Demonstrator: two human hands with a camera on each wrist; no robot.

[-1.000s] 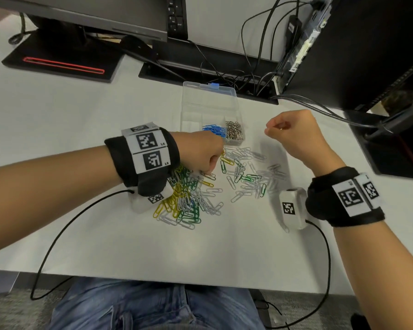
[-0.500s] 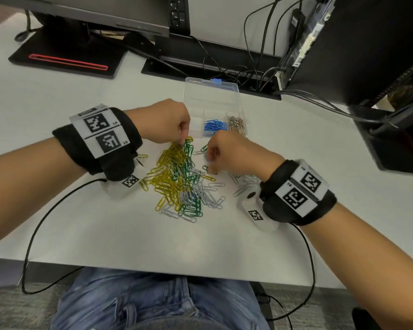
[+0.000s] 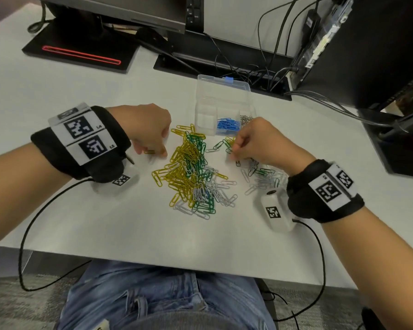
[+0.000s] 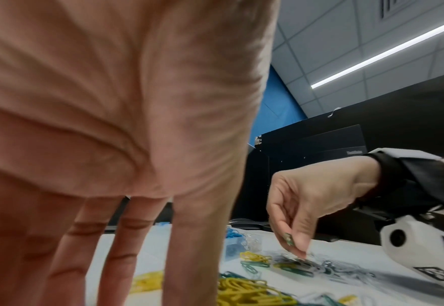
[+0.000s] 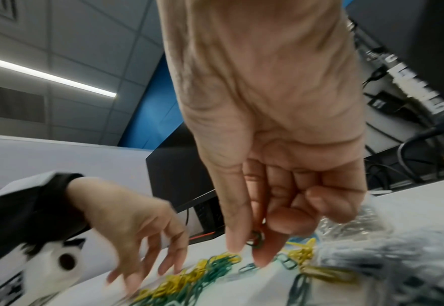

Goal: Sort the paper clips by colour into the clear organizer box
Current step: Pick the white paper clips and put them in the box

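Note:
A mixed pile of yellow, green and white paper clips (image 3: 188, 167) lies on the white desk. Behind it stands the clear organizer box (image 3: 206, 120), with blue clips (image 3: 228, 125) in its middle compartment and silver clips (image 3: 246, 119) in its right one. My left hand (image 3: 161, 151) is at the pile's left edge with its fingers spread and pointing down, the tips touching the desk. My right hand (image 3: 233, 148) is low over the scattered clips in front of the box. Its thumb and forefinger pinch a green clip (image 5: 258, 238), also seen in the left wrist view (image 4: 288, 239).
A looser patch of white and silver clips (image 3: 260, 177) lies under my right wrist. Monitor stands (image 3: 81, 53), cables (image 3: 260, 72) and a dark computer case (image 3: 367, 55) line the back and right of the desk. Wrist camera cords trail over the front edge.
My left hand has drawn back from the box to the pile's left edge. My right hand came down from beside the box and has pinched a green clip.

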